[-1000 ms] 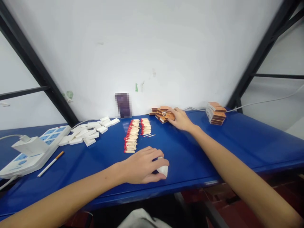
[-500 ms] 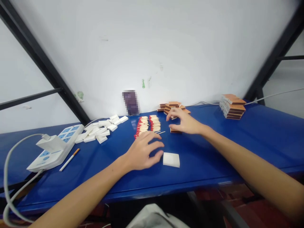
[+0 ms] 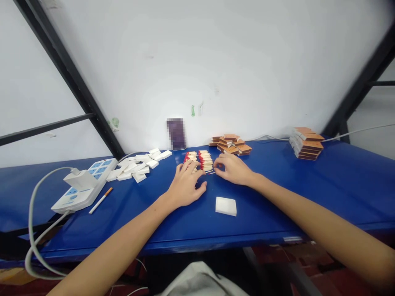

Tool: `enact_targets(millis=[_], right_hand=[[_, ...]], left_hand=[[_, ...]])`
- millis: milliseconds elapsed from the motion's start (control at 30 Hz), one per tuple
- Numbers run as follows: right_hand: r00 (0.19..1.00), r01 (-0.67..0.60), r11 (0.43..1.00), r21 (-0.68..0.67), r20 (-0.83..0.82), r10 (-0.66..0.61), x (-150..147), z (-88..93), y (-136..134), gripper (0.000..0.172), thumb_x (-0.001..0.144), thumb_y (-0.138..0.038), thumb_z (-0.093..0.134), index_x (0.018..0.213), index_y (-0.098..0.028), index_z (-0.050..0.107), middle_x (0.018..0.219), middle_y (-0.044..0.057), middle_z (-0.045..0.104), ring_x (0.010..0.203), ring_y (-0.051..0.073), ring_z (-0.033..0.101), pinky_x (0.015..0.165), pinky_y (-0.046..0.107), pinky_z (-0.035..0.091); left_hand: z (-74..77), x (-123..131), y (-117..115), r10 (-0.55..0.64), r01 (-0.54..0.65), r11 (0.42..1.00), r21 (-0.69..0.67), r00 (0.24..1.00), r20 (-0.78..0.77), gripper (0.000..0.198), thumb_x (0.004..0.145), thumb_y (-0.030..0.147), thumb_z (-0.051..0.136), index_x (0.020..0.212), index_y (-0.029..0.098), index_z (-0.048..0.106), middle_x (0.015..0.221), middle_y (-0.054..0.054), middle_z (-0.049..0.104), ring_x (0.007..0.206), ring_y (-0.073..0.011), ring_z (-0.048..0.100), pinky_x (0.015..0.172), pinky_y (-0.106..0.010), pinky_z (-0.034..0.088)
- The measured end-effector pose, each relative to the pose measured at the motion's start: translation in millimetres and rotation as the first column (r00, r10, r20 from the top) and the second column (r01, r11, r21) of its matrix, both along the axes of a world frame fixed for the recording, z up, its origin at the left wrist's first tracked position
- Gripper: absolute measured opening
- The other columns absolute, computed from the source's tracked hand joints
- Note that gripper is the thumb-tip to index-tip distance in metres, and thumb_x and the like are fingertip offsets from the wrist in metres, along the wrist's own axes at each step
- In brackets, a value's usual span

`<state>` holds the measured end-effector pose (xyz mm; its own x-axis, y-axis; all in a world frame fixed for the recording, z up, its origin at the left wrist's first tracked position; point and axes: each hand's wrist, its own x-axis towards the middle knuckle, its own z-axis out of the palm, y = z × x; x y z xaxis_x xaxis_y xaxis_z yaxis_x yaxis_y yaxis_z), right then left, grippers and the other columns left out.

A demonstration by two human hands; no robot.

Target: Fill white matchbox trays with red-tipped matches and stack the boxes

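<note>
My left hand [image 3: 186, 185] is open, fingers spread over the near end of the left row of red-tipped matches [image 3: 191, 156], partly hiding it. A second row of matches [image 3: 205, 160] lies between my hands. Right of that row is my right hand [image 3: 233, 168], its fingers curled, thumb and forefinger slightly apart with nothing visible between them. By its thumb are a few loose matches [image 3: 211, 173]. A white matchbox tray [image 3: 226, 206] rests on the blue table nearer my body, touched by neither hand.
Several white trays [image 3: 140, 167] are heaped at the left. Brown matchboxes [image 3: 243, 149] lie piled near the wall, and others form a stack [image 3: 308, 144] at the far right. A power strip [image 3: 89, 185] with a plugged charger and a cigarette [image 3: 101, 200] are on the left.
My right hand has come down and left from the brown matchboxes to the matches. My left hand has moved up, away from the white tray. The view has shifted slightly.
</note>
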<state>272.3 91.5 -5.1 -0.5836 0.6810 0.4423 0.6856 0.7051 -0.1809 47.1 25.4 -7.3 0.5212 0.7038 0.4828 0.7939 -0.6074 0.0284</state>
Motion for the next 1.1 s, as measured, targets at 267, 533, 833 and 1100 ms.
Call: enact_targets(millis=[267,533,833,1100], right_hand=[[0.997,0.031,0.999,0.006,0.065,-0.032,7.1,6.4,1.9,0.017,0.089,-0.026,0.056,0.084,-0.018,0.071,0.082,0.007,0.066,0.083,0.022,0.057,0.077,0.033,0.039],[0.997,-0.068,0.997,-0.025,0.04,0.069,11.4,16.2,-1.7,0.016,0.089,-0.023,0.056,0.086,-0.018,0.071,0.081,0.006,0.067,0.077,0.019,0.057,0.072,0.03,0.038],[0.98,-0.013,1.0,-0.019,0.196,0.016,8.6,13.2,0.9,0.016,0.087,-0.021,0.058,0.09,-0.018,0.073,0.088,0.008,0.07,0.081,0.02,0.06,0.072,0.029,0.036],[0.953,-0.002,1.0,0.003,0.302,0.001,1.8,5.0,0.1,0.019,0.092,-0.022,0.053,0.088,-0.019,0.071,0.086,0.008,0.072,0.081,0.021,0.058,0.072,0.031,0.032]], left_hand=[[0.9,-8.3,2.3,0.043,-0.039,0.999,0.035,0.994,-0.105,0.029,0.092,0.033,0.056,0.114,0.017,0.067,0.14,-0.018,0.054,0.13,-0.0367,0.045,0.102,-0.056,0.039],[10.6,-6.6,-3.4,-0.496,0.498,0.862,-0.091,0.867,0.042,0.024,0.098,0.017,0.048,0.106,0.02,0.07,0.112,-0.008,0.069,0.106,-0.0206,0.059,0.097,-0.038,0.047],[11.6,21.1,-35.7,-0.723,0.724,0.682,-0.105,0.689,0.053,0.034,0.096,0.01,0.042,0.125,0.017,0.057,0.114,-0.007,0.072,0.1,-0.0184,0.064,0.088,-0.034,0.047],[14.8,13.9,-31.4,-0.588,0.587,0.808,-0.042,0.801,-0.116,0.03,0.086,0.032,0.052,0.107,0.015,0.065,0.098,-0.009,0.067,0.081,-0.0213,0.06,0.07,-0.036,0.045]])
